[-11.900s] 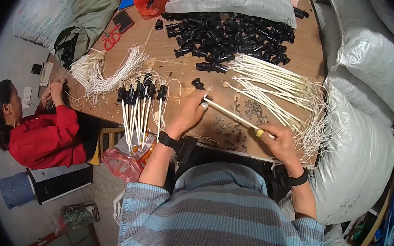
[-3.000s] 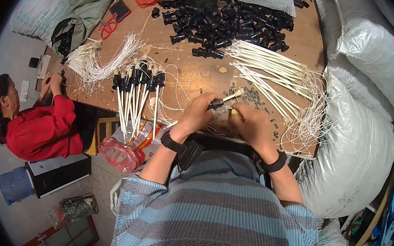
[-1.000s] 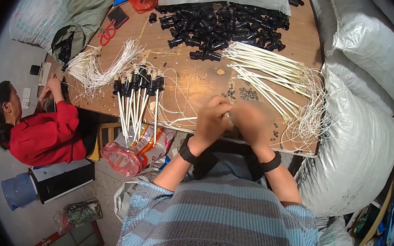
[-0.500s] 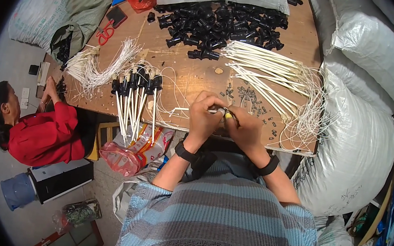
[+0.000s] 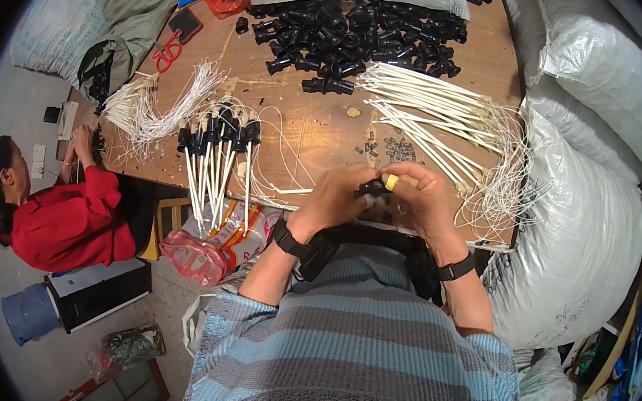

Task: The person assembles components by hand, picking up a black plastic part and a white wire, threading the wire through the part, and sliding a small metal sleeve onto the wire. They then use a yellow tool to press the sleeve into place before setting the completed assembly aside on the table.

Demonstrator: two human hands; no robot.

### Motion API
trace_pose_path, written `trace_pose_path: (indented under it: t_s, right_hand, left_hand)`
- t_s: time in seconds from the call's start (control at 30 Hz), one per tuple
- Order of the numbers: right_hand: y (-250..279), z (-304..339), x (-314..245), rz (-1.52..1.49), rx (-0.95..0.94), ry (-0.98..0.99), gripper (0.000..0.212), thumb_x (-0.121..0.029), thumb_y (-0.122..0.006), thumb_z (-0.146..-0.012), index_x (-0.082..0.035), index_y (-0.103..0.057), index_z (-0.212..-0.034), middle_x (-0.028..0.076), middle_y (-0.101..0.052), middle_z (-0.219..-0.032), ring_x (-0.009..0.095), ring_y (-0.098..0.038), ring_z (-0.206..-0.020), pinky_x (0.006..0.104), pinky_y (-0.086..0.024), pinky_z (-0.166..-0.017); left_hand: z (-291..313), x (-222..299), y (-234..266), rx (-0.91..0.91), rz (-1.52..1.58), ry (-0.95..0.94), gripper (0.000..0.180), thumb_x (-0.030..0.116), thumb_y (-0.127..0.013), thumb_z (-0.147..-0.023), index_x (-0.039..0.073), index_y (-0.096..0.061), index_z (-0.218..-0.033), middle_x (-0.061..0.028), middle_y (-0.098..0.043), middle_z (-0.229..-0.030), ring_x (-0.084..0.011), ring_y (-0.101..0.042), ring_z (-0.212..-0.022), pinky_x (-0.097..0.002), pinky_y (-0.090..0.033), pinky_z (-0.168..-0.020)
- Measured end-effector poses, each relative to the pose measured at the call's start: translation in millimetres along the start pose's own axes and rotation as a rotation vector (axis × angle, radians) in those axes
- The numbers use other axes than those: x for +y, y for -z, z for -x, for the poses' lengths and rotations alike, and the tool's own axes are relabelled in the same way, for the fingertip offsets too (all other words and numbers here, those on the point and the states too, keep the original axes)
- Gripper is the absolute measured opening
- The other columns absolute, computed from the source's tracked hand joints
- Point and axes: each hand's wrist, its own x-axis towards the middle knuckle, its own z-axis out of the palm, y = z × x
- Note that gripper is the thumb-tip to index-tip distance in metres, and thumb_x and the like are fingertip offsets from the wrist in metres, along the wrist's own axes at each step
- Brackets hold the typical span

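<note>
**Hands closed in on one black fitting at the table edge**

Wooden table (image 5: 321, 123), cluttered, white sacks (image 5: 587, 249) stacked on the right. Pile of black fittings (image 5: 352, 37) at the far edge, loose white tubes (image 5: 438, 111) fanned out to the right of centre. A row of finished pieces (image 5: 217, 152), white stems with black caps, hung off the near edge on the left, with a tangle of thin white wires (image 5: 149, 103) beyond them.

Change over the last second: the hands had been bunched together over the table edge; half a second on, they had opened enough to show a part between them. Now the left hand (image 5: 332, 202) and right hand (image 5: 422, 199) met at a small black fitting (image 5: 372, 186), both sets of fingers pinched on it from either side. Right index fingertip wore a yellow cap (image 5: 391, 182). Whether a tube was seated in the fitting could not be told.

Judgement: assembly of one piece under way, fitting held just above the near edge.

A second person in a red top (image 5: 64, 214) sat at the left end of the table.
</note>
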Motion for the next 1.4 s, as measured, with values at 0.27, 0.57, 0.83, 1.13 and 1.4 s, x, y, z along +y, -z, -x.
trace_pose_path:
  t_s: [0.27, 0.57, 0.83, 1.13, 1.4]
  right_hand:
    - [8.1, 5.9, 1.5, 1.424, -0.057, 0.524, 0.02, -0.011, -0.068, -0.079, -0.01, -0.071, -0.098, 0.017, -0.064, -0.079, 0.03, -0.064, -0.063, 0.0362, -0.048, -0.054]
    - [12.5, -21.4, -16.5, 0.641, -0.273, -0.283, 0.014, -0.004, -0.07, -0.081, -0.004, -0.062, -0.07, -0.008, -0.05, -0.059, 0.002, -0.039, -0.052, 0.02, -0.026, -0.046]
    - [-25.3, -13.1, -16.0, 1.132, -0.043, 0.532, 0.009, -0.006, -0.07, -0.08, 0.0, -0.068, -0.087, 0.007, -0.063, -0.072, 0.015, -0.057, -0.062, 0.0287, -0.044, -0.056]
    - [-16.1, -15.5, -4.9, 1.372, -0.059, 0.71, 0.024, -0.021, -0.072, -0.08, -0.002, -0.069, -0.096, 0.013, -0.068, -0.095, 0.031, -0.067, -0.083, 0.0362, -0.053, -0.073]
    - [53.1, -14.0, -28.7, 1.686, 0.559, 0.46, 0.015, -0.017, -0.072, -0.075, -0.005, -0.065, -0.076, 0.018, -0.063, -0.071, 0.038, -0.062, -0.067, 0.0461, -0.047, -0.058]
  left_hand:
    - [6.2, -3.4, -4.8, 0.152, -0.161, 0.013, 0.031, 0.001, -0.065, -0.067, 0.006, -0.065, -0.097, -0.0121, -0.064, -0.087, -0.0319, -0.063, -0.078, -0.0372, -0.05, -0.065]
    - [8.1, 12.6, -1.8, 0.187, -0.343, -0.255, 0.022, 0.003, -0.064, -0.063, 0.009, -0.061, -0.084, -0.0074, -0.053, -0.069, -0.029, -0.059, -0.064, -0.0398, -0.046, -0.055]
    - [22.5, -14.8, 32.5, 0.487, -0.4, -0.171, 0.023, 0.006, -0.066, -0.066, 0.009, -0.067, -0.088, -0.0081, -0.061, -0.075, -0.0278, -0.061, -0.064, -0.0379, -0.047, -0.056]
    - [56.0, -78.1, 106.0, 0.903, -0.982, 0.315, 0.043, 0.013, -0.07, -0.066, 0.002, -0.063, -0.107, -0.0154, -0.058, -0.12, -0.0357, -0.049, -0.113, -0.0488, -0.034, -0.099]
    - [-53.7, -48.5, 58.4, 0.466, -0.319, -0.022, 0.04, -0.002, -0.06, -0.072, 0.004, -0.065, -0.112, -0.0153, -0.064, -0.111, -0.0348, -0.057, -0.103, -0.0413, -0.046, -0.089]
